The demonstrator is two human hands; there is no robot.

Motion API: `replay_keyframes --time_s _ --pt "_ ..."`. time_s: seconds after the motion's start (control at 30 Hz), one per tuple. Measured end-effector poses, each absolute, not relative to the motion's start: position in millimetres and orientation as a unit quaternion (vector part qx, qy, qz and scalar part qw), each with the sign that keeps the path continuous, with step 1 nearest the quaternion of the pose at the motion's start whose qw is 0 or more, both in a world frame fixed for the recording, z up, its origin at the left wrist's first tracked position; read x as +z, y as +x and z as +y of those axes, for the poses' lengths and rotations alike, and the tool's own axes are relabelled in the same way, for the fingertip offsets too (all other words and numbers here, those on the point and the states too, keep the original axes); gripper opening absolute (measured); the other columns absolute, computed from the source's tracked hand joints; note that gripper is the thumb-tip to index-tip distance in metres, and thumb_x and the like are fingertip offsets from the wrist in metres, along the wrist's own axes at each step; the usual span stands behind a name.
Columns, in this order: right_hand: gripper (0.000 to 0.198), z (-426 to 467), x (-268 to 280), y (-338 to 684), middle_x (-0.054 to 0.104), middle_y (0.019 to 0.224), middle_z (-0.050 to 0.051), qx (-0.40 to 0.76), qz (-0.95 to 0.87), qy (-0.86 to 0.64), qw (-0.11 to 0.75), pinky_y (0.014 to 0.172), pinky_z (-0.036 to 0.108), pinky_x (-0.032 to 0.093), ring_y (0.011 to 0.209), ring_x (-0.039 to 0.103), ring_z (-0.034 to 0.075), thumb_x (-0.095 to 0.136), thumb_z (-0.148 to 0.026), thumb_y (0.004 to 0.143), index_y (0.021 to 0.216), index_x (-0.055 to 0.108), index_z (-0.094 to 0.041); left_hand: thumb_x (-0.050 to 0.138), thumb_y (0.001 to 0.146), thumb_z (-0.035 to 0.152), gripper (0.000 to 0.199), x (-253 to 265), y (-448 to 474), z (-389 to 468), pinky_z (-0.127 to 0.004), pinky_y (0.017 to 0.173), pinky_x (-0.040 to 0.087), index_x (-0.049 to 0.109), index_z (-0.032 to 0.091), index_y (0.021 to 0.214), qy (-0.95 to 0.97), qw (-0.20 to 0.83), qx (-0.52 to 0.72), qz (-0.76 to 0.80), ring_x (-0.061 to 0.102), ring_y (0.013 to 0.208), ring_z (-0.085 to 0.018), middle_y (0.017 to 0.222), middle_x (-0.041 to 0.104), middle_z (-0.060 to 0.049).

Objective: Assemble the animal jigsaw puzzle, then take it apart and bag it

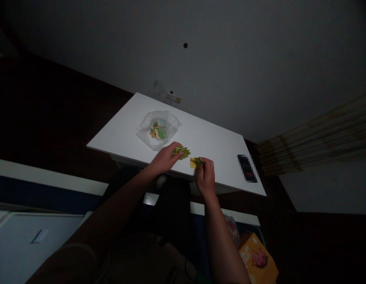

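The room is dim, and I cannot read the prints on the small pieces. A dark flat object point(247, 168) at 3 o'clock on the tabletop point(206, 138) is blurred beyond telling. My left hand point(165, 159) is closed on a fanned bunch of green-yellow pieces point(181, 152), resting at the near edge. My right hand point(205, 175), just beside it at 3 o'clock, pinches a single green-yellow piece point(196, 161) between fingertips. At 11 o'clock from the hands lies a clear plastic bag point(158, 129) holding more pieces. An orange box point(258, 259) sits cut off at 5 o'clock, below the tabletop.
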State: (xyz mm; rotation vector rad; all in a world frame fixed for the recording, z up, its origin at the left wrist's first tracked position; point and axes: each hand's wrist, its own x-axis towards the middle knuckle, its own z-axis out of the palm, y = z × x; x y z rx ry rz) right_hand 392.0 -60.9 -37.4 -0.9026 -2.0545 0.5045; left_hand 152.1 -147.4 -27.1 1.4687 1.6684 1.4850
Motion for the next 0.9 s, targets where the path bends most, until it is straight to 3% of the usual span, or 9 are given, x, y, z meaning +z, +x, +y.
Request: replay_keyframes --time_s 0.2,0.33,0.43,0.53,0.63,0.77,0.83,0.9 --pt "0.036 -71.6 -27.4 370.2 0.085 0.127 0.015 0.286 -0.762 -0.370 0.448 0.104 0.049 0.067 0.113 0.080 0.030 0.071 -0.046 0.108 0.131 0.082 -0.021 0.073 0.110 0.033 0.018 -23.9 150.9 -148.4 -0.053 0.112 0.064 0.073 0.030 0.128 0.546 0.262 0.536 0.589 0.080 0.121 -0.033 0.128 0.086 -0.009" --pt "0.037 -72.3 -25.9 354.2 0.088 0.113 0.012 0.340 -0.716 -0.403 0.458 0.095 0.045 0.068 0.101 0.080 0.029 0.083 -0.054 0.099 0.116 0.082 -0.020 0.076 0.106 0.032 0.020 -22.7 150.0 -148.0 -0.053 0.112 0.064 0.075 0.031 0.126 0.560 0.280 0.530 0.572 0.080 0.122 -0.033 0.128 0.086 -0.009" --pt "0.039 -67.0 -28.2 351.0 0.086 0.125 0.014 0.336 -0.722 -0.386 0.464 0.097 0.045 0.069 0.103 0.081 0.027 0.084 -0.054 0.098 0.118 0.079 -0.021 0.078 0.106 0.034 0.020 -22.6 150.1 -147.6 -0.053 0.112 0.064 0.075 0.030 0.125 0.561 0.278 0.533 0.569 0.080 0.122 -0.034 0.128 0.086 -0.009" --pt "0.049 -62.1 -32.8 360.0 0.082 0.145 0.022 0.257 -0.771 -0.386 0.436 0.113 0.055 0.068 0.123 0.082 0.033 0.075 -0.054 0.105 0.138 0.076 -0.018 0.077 0.108 0.035 0.020 -22.3 150.8 -147.8 -0.053 0.112 0.064 0.074 0.030 0.126 0.552 0.268 0.543 0.573 0.080 0.123 -0.033 0.129 0.085 -0.010" --pt "0.060 -64.0 -39.2 380.0 0.073 0.165 0.029 0.156 -0.836 -0.384 0.359 0.134 0.074 0.052 0.159 0.067 0.045 0.063 -0.053 0.112 0.158 0.072 -0.015 0.076 0.109 0.034 0.020 -23.3 150.9 -147.5 -0.053 0.114 0.064 0.071 0.028 0.128 0.528 0.258 0.554 0.590 0.080 0.125 -0.033 0.130 0.085 -0.010" --pt "0.068 -74.1 -48.4 415.3 0.062 0.183 0.014 0.144 -0.903 -0.320 0.249 0.140 0.081 0.046 0.173 0.055 0.047 0.077 -0.053 0.107 0.174 0.066 -0.040 0.077 0.108 0.032 0.022 -27.5 149.6 -145.8 -0.054 0.112 0.066 0.070 0.028 0.129 0.510 0.255 0.562 0.599 0.081 0.122 -0.033 0.128 0.085 -0.010" --pt "0.066 -77.3 -51.9 431.0 0.064 0.181 0.007 0.160 -0.913 -0.290 0.238 0.139 0.080 0.048 0.171 0.057 0.044 0.073 -0.042 0.108 0.173 0.065 -0.050 0.077 0.108 0.032 0.023 -29.7 148.9 -145.0 -0.054 0.112 0.065 0.070 0.028 0.130 0.514 0.256 0.560 0.597 0.081 0.122 -0.033 0.128 0.085 -0.010" --pt "0.060 -78.8 -53.9 441.5 0.073 0.172 0.005 0.189 -0.910 -0.267 0.255 0.134 0.077 0.055 0.163 0.067 0.040 0.063 -0.031 0.109 0.166 0.070 -0.052 0.076 0.109 0.033 0.023 -31.0 148.5 -144.2 -0.054 0.113 0.065 0.070 0.028 0.131 0.520 0.257 0.560 0.592 0.080 0.121 -0.033 0.128 0.085 -0.010"
